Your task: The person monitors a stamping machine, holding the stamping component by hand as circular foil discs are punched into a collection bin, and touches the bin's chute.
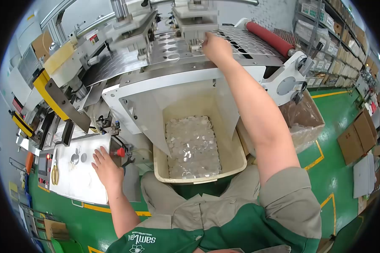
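My right hand (217,48) reaches to the machine's bed beside the right press head (196,31). Its fingers are curled closed at the edge of a perforated sheet (255,38); whatever they pinch is hidden. My left hand (107,167) lies with fingers spread on the right side of a white work surface (78,181). Near those fingertips are small round discs (74,159). Farther left on that surface lie scissors (55,172) with yellowish handles. Below the bed, between my knees, stands a cream bin (232,166) holding many clear round pieces (192,145).
A red roller (270,38) sits at the bed's right end. Yellow bars (50,95) flank a second station at left. A red button (120,152) is close to my left hand. Cardboard boxes (356,137) and loaded shelves (331,46) stand at right.
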The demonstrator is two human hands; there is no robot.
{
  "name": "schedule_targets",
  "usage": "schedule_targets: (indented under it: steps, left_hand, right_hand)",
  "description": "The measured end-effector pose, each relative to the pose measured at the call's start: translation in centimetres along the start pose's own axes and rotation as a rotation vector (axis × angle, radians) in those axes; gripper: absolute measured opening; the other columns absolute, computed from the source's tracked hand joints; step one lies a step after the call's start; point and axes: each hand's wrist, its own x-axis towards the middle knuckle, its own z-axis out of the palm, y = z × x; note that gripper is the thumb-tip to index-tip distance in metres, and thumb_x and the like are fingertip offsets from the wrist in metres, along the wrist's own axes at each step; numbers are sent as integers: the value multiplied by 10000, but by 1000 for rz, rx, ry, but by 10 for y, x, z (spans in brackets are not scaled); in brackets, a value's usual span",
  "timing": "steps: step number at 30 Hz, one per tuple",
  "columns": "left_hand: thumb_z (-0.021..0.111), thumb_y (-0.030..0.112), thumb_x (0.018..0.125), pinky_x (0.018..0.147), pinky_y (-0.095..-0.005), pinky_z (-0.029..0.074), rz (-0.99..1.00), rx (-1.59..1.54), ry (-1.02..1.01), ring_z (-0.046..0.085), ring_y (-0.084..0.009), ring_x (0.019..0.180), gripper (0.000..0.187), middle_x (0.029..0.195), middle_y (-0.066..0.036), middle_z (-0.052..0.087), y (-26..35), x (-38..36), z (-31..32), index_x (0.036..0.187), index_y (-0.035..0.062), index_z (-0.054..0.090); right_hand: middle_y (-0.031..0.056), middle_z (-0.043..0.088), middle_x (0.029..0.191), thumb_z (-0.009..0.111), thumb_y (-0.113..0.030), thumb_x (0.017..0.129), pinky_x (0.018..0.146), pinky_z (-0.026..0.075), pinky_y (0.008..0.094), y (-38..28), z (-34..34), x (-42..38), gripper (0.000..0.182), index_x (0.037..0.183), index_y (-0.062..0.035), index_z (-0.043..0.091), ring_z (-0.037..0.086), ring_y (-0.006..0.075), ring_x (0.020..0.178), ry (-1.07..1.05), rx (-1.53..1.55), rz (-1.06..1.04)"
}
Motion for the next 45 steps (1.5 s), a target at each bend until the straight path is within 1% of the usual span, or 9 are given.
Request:
schedule_targets:
  steps: [19, 28, 31, 37, 39, 40, 41, 43, 45]
  left_hand:
    - [661, 23, 666, 1137, -518, 240, 10, -1, 3, 299, -393, 1391, 864, 1488, -249, 312, 1, -1, -1, 1446, 5, 291]
    - [702, 36, 651, 1141, -511, 244, -7, 9, -19, 293, -376, 1399, 901, 1494, -235, 313, 1, 0, -2, 1452, 18, 289]
    - [712, 56, 641, 1136, -506, 257, 9, 18, -16, 300, -373, 1397, 921, 1494, -230, 318, 1, 0, -4, 1456, 24, 283]
    - [582, 114, 788, 1089, -514, 300, 133, 40, 125, 361, -385, 1345, 651, 1416, -253, 416, -19, 5, 27, 1392, -29, 384]
    - [647, 58, 715, 1075, -491, 330, 116, 102, 146, 318, -347, 1382, 853, 1481, -215, 342, -33, 15, 53, 1467, 0, 249]
    - [705, 60, 677, 1084, -472, 330, 44, 211, -35, 310, -331, 1392, 948, 1499, -194, 329, -21, 13, 32, 1487, 21, 213]
    - [711, 120, 699, 1050, -497, 371, 83, 234, 51, 384, -361, 1338, 916, 1454, -207, 395, -26, 15, 42, 1473, 12, 234]
    - [734, 507, 702, 896, -439, 450, 149, 385, 149, 526, -306, 1167, 968, 1315, -176, 513, -1, -10, -2, 1415, -12, 336]
    - [689, 471, 740, 873, -435, 466, 168, 401, 133, 547, -299, 1129, 904, 1303, -174, 521, 3, -14, -14, 1415, -14, 334]
  right_hand:
    - [172, 694, 1000, 505, -220, 857, 860, 469, 459, -4, -3, -5, 293, 1041, -55, 663, 656, 340, 957, -154, -119, -21]
    - [186, 697, 942, 506, -213, 862, 834, 498, 467, 2, 1, 2, 254, 994, -62, 661, 668, 367, 905, 66, -33, -3]
    - [164, 692, 1031, 531, -209, 836, 858, 506, 454, 4, 6, 4, 285, 1046, -79, 673, 661, 338, 973, -154, -75, -9]
    - [125, 714, 945, 585, -186, 805, 798, 523, 421, 3, 16, 4, 226, 943, -90, 736, 678, 279, 950, -180, -213, -35]
    - [175, 698, 980, 601, -241, 774, 826, 504, 463, -1, 9, 1, 281, 944, -45, 709, 668, 332, 929, -20, -69, -22]
    - [165, 703, 949, 604, -216, 761, 831, 483, 456, -2, 6, 0, 257, 927, -55, 716, 665, 320, 938, -57, -64, -6]
    - [162, 705, 928, 608, -179, 737, 835, 470, 451, 3, 20, 0, 218, 882, -59, 717, 669, 318, 919, 22, -110, -66]
    - [171, 702, 917, 603, -157, 726, 838, 470, 454, 5, 23, 4, 204, 865, -56, 715, 669, 319, 906, -78, -45, -33]
    - [170, 703, 917, 605, -164, 725, 822, 477, 450, 7, 17, 6, 204, 856, -58, 720, 672, 317, 897, 9, -7, -13]
